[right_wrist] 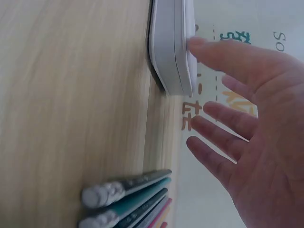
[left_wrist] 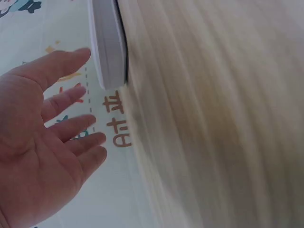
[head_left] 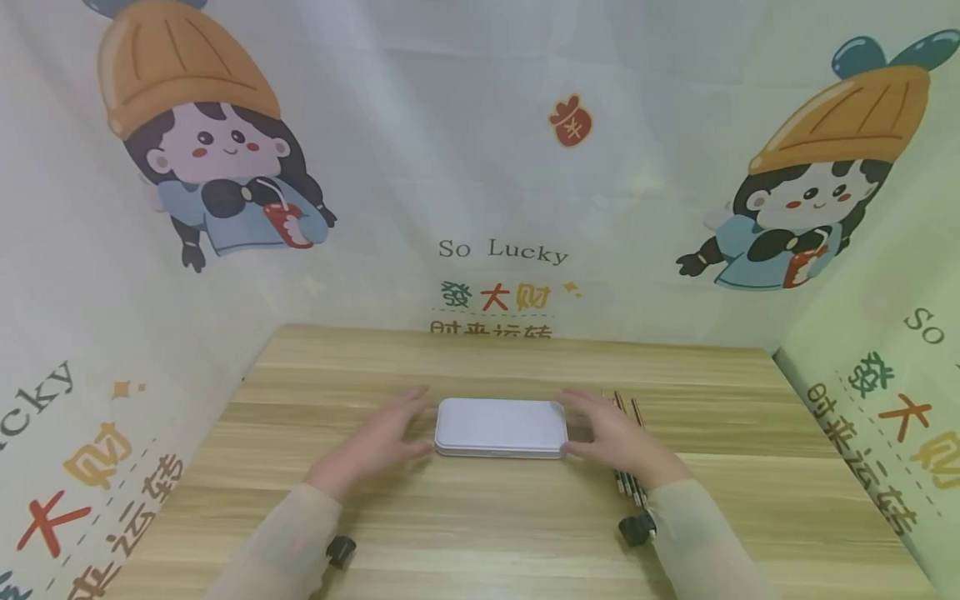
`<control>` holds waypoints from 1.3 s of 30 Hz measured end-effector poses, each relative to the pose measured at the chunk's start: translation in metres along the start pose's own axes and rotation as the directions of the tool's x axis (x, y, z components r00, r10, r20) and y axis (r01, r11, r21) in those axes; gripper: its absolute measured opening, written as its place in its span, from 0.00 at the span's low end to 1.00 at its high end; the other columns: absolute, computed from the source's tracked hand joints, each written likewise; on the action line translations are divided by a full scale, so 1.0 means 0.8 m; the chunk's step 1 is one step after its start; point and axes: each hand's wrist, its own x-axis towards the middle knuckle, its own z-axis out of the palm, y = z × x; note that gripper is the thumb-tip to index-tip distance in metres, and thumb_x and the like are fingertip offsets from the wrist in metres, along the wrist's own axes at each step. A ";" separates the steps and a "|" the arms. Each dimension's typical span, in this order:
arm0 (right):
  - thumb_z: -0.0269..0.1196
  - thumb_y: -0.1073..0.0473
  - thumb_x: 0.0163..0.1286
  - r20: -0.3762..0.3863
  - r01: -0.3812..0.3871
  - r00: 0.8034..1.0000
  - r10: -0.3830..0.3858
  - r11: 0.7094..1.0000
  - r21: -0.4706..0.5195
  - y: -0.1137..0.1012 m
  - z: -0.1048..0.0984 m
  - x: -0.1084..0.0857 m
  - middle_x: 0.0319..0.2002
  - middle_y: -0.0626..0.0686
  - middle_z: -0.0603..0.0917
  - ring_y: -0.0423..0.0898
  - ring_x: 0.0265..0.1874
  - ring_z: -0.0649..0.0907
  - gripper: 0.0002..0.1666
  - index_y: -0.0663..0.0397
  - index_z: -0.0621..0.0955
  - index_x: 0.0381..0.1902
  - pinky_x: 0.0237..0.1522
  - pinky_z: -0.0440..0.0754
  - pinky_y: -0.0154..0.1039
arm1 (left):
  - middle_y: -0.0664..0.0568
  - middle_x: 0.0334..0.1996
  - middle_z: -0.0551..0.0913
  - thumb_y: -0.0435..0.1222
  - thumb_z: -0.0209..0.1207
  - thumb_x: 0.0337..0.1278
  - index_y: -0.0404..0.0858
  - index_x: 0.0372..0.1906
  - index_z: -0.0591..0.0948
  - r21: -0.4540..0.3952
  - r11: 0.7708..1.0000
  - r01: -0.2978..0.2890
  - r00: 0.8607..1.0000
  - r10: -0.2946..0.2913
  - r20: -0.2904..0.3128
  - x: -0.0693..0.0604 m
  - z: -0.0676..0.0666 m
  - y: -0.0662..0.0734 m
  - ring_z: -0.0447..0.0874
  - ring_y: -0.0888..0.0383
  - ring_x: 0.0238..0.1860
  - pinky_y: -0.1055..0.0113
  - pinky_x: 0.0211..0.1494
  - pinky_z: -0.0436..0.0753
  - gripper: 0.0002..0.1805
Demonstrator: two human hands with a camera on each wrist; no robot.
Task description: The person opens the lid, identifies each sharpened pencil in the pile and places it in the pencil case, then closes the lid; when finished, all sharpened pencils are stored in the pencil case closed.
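A closed white case (head_left: 501, 425), oblong with rounded corners, lies flat on the table, with a hand at each short end. My left hand (head_left: 377, 446) is just off its left end; in the left wrist view a gap shows between the spread fingers and the case (left_wrist: 110, 52). At the other end is my right hand (head_left: 611, 433), its thumb (right_wrist: 202, 43) at the case's edge, seemingly touching it, the other fingers spread apart. Neither hand holds anything. Several pencils (right_wrist: 137, 197) lie side by side under and beside the right hand, partly hidden by it in the head view.
The wooden table (head_left: 480, 533) meets a printed cloth backdrop (head_left: 480, 167) behind and at both sides. A small black device (head_left: 637, 528) sits by the right wrist, another black piece (head_left: 341, 551) by the left wrist. The pencils occupy the table right of the case.
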 end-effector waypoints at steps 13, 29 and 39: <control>0.80 0.52 0.54 0.102 0.000 0.995 0.003 1.000 -0.030 -0.005 0.005 0.014 0.73 0.62 0.74 0.64 0.73 0.71 0.46 0.52 0.77 0.70 0.77 0.65 0.64 | 0.39 0.78 0.66 0.41 0.78 0.46 0.42 0.61 0.80 0.039 0.998 -0.056 0.995 0.053 0.087 0.029 0.014 0.000 0.62 0.39 0.77 0.41 0.81 0.62 0.34; 0.81 0.49 0.52 0.078 -0.021 0.997 0.028 0.996 -0.088 -0.002 0.008 0.018 0.70 0.59 0.77 0.64 0.69 0.75 0.38 0.45 0.85 0.62 0.73 0.71 0.63 | 0.47 0.65 0.81 0.39 0.78 0.35 0.44 0.55 0.80 0.170 0.978 -0.119 0.993 0.115 0.035 0.047 0.022 0.003 0.74 0.47 0.63 0.51 0.72 0.75 0.34; 0.81 0.49 0.49 0.069 -0.048 0.996 0.053 0.996 -0.072 -0.003 0.007 0.020 0.69 0.58 0.78 0.63 0.69 0.75 0.38 0.43 0.86 0.61 0.73 0.72 0.62 | 0.50 0.63 0.82 0.42 0.77 0.33 0.45 0.57 0.82 0.207 0.970 -0.126 0.992 0.122 0.034 0.049 0.019 -0.001 0.74 0.51 0.61 0.53 0.69 0.77 0.35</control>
